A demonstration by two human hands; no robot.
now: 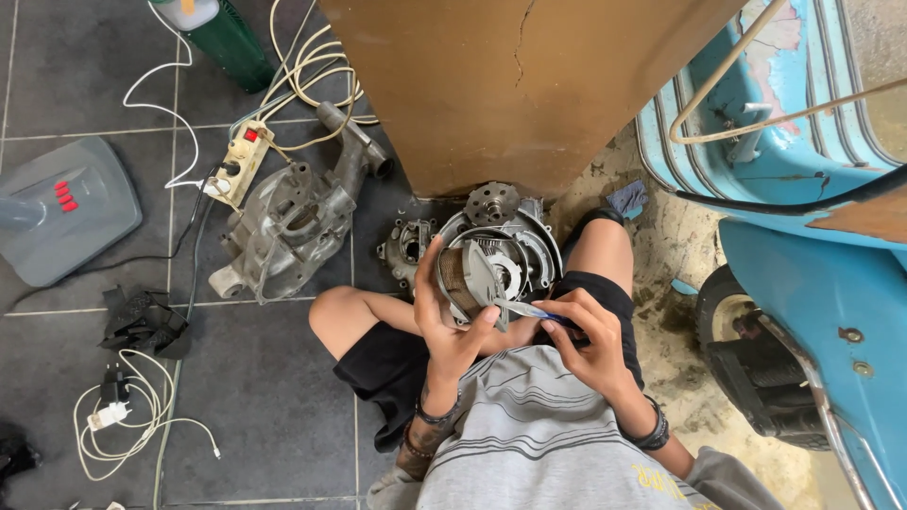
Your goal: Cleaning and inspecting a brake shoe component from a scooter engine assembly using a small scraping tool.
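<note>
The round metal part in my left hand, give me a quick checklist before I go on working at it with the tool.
1. Left hand grips the round metal part firmly: ok, fingers wrap its rim.
2. Right hand holds the thin tool securely: ok, pinched by the fingers.
3. Tool tip meets the part: ok, it reaches the part's lower edge.
4. Left fingertips out of the tip's way: not ok, one fingertip lies right beside it.
5. Open engine casing on the floor free of loose bits: cannot tell, partly hidden.
6. White cables and power strip away from the hands: ok, they lie off to the side.
</note>
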